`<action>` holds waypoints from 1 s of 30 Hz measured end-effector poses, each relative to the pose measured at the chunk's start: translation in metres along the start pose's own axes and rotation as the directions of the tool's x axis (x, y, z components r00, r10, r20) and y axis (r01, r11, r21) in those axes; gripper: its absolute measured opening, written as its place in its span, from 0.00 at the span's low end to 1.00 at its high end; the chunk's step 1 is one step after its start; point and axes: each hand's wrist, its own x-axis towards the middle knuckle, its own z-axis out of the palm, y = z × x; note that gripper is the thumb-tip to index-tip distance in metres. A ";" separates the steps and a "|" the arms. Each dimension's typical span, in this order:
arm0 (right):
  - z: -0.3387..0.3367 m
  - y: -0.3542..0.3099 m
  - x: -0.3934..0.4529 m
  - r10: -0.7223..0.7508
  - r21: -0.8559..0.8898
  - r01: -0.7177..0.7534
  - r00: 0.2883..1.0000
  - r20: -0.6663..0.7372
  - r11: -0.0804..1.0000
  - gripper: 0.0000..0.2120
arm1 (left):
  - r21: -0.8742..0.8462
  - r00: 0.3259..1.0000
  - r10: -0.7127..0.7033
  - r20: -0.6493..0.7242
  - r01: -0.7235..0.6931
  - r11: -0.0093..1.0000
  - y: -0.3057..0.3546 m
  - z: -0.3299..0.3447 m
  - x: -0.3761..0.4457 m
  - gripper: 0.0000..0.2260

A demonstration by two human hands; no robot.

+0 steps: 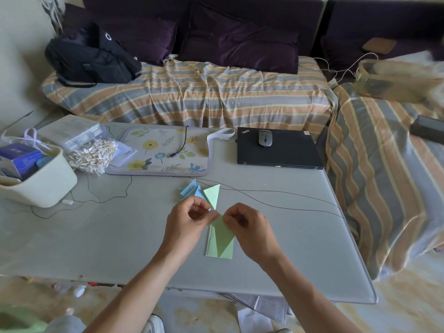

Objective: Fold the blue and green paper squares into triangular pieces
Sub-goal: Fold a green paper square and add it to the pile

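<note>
Grey table (pixel 288 224) stands before a striped sofa, with a closed laptop (pixel 276 150) at its far edge. Nearer than the laptop lies the green paper (pixel 219 239), its long axis running away from the person. Left hand (pixel 186 219) and right hand (pixel 247 224) both pinch its far end, equally near. Folded blue pieces (pixel 191 191) and one folded green piece (pixel 212 192) lie just beyond.

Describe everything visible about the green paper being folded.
The green paper is a pale, thin, long strip, partly folded, with a darker triangular flap down its middle. It lies on the grey table, lower end flat. The left hand and right hand pinch its upper end.
</note>
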 end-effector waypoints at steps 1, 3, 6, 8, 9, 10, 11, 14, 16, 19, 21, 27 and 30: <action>0.000 0.000 0.000 -0.004 0.000 0.004 1.000 -0.005 1.000 0.07 | 0.042 0.999 0.021 -0.035 -0.019 0.999 -0.001 0.001 0.000 0.09; 0.000 0.000 -0.001 0.000 0.007 0.000 1.000 -0.023 1.000 0.07 | 0.112 0.996 0.063 -0.065 -0.056 0.992 -0.003 0.001 0.000 0.11; 0.001 0.000 -0.001 0.007 0.027 -0.006 0.999 -0.048 1.000 0.08 | 0.055 1.000 -0.005 -0.020 0.006 0.998 -0.003 0.002 0.001 0.07; 0.000 0.001 0.000 0.017 0.041 -0.015 0.999 -0.050 0.999 0.08 | -0.086 0.993 -0.088 0.072 0.094 0.992 -0.001 0.003 0.000 0.04; 0.000 0.001 0.000 0.024 0.046 -0.022 0.998 -0.051 0.999 0.08 | -0.142 0.986 -0.119 0.115 0.135 0.981 0.000 0.003 -0.002 0.04; 0.000 0.000 0.000 0.034 0.051 -0.031 0.998 -0.050 0.998 0.08 | -0.173 0.979 -0.139 0.147 0.164 0.971 0.001 0.003 -0.002 0.04; 0.000 0.000 0.000 0.043 0.057 -0.040 0.998 -0.049 0.998 0.08 | -0.186 0.974 -0.151 0.171 0.182 0.966 0.002 0.002 -0.003 0.04; 0.001 -0.001 0.001 0.070 0.112 -0.066 0.997 -0.035 0.992 0.07 | -0.180 0.967 -0.154 0.205 0.192 0.965 0.003 0.001 -0.003 0.05; 0.000 -0.002 0.001 0.081 0.167 -0.078 0.997 -0.011 0.983 0.06 | -0.158 0.964 -0.154 0.217 0.190 0.969 0.003 0.001 -0.003 0.05; -0.001 -0.004 0.000 0.085 0.199 -0.084 0.996 0.002 0.976 0.06 | -0.095 0.975 -0.131 0.177 0.149 0.984 0.003 0.004 -0.004 0.03; -0.002 -0.004 0.000 0.086 0.190 -0.083 0.996 -0.008 0.978 0.06 | 0.030 0.997 -0.053 0.055 0.052 0.998 -0.001 0.004 -0.003 0.09; -0.001 -0.002 0.000 0.057 0.155 -0.055 0.998 -0.010 0.986 0.07 | 0.088 0.998 0.034 0.053 -0.039 0.995 0.002 0.003 -0.005 0.05; 0.000 -0.002 0.000 0.045 0.161 -0.043 0.999 -0.005 0.986 0.07 | -0.014 0.995 -0.001 0.097 0.003 1.000 0.002 0.004 -0.007 0.03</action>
